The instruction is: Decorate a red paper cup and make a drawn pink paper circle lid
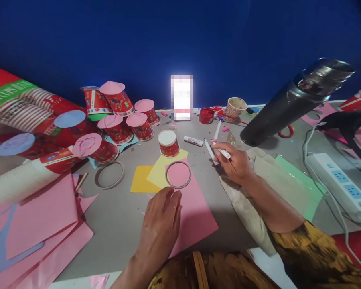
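In the head view, the right hand (pixel 237 163) has its fingers closed around a white marker (pixel 224 153), held above the surface (pixel 114 228). A second marker (pixel 211 151) lies just beyond that hand, and a beige cloth (pixel 243 204) is spread beneath its forearm. The left hand (pixel 162 214) lies over the left side of a pink sheet (pixel 195 218), back upward, fingers together and bent; their undersides are hidden, so I cannot tell whether they grip anything. Right by those fingers, a grey ring (pixel 180 187) lies flat on the far part of the pink sheet. A pale yellow sheet (pixel 159 173) lies beside the pink one, overlapping a deeper yellow sheet (pixel 140 180). Behind the ring stands a red patterned cup (pixel 169 150) with a whitish top, and a glue stick (pixel 193 141) lies to its right. Another ring (pixel 108 187) rests farther left, near a group of red cups (pixel 118 103) topped with pink or blue paper. A black flask (pixel 270 110) is at the right, with a power strip (pixel 337 180) nearer the edge
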`<action>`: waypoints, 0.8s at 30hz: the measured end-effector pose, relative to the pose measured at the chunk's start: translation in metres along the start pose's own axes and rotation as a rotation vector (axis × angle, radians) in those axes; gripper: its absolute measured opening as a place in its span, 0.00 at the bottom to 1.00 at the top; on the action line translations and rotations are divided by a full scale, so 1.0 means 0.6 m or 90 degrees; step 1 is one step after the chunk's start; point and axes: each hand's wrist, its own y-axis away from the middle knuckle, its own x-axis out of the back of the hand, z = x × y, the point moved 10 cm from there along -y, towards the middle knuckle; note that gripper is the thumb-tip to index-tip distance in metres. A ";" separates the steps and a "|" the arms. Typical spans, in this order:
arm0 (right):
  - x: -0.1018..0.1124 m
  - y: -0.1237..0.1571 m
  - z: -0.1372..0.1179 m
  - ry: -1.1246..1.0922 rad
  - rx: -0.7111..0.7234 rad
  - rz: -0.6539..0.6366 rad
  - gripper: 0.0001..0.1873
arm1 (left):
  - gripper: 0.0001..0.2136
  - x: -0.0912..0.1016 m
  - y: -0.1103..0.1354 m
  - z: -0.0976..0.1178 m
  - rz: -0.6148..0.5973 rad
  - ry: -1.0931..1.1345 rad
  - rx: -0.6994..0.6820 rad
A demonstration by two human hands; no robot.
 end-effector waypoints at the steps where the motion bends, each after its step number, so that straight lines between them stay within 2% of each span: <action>1: -0.001 0.000 -0.002 0.000 0.007 -0.001 0.13 | 0.13 0.000 0.003 0.002 0.003 -0.017 -0.004; 6: -0.002 0.001 -0.009 0.015 0.027 0.001 0.13 | 0.18 -0.008 0.007 0.008 0.003 -0.079 -0.026; 13: -0.002 0.001 -0.008 0.020 0.027 -0.006 0.14 | 0.18 -0.018 0.010 0.011 -0.010 -0.116 -0.058; 24: -0.009 0.002 -0.007 0.026 0.027 -0.026 0.13 | 0.17 -0.017 0.011 0.012 -0.022 -0.119 -0.077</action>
